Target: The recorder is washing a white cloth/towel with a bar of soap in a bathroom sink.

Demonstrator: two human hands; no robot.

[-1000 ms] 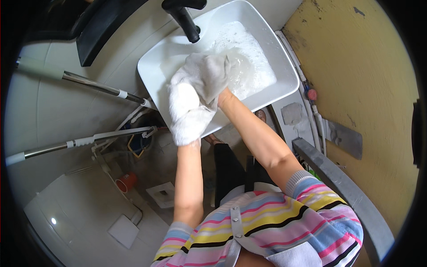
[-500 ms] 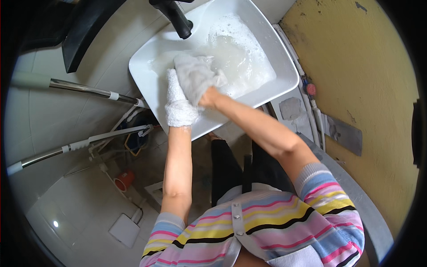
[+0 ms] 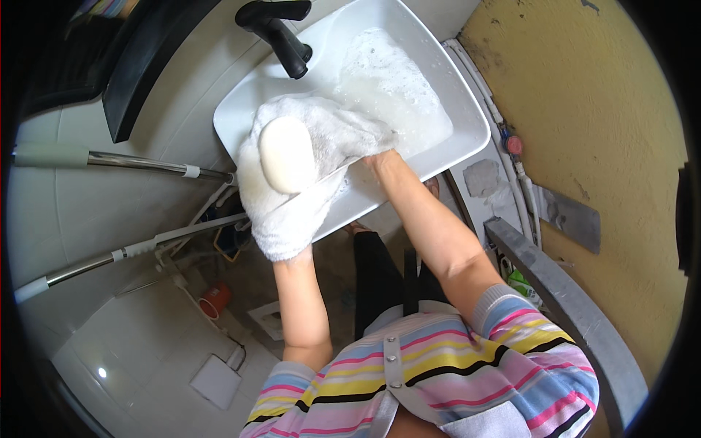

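A wet white terry towel spreads over both my hands at the near left of the white sink. On top of it, above my left hand, rests a cream-coloured oval bar of soap. The towel wraps my left hand down to the wrist, so its fingers are hidden. My right hand reaches under the towel's right edge; only the wrist and the heel of the hand show. Cloudy, foamy water lies in the basin beyond the towel.
A black faucet stands at the sink's back left. Two metal poles come in from the left. Pipes with a red valve run along the yellow wall. A grey curved bar is at my right, an orange bucket low left.
The towel was bunched around both hands, which were pressed close together. Now it is spread wider, my right hand has moved right, and the soap shows on top.
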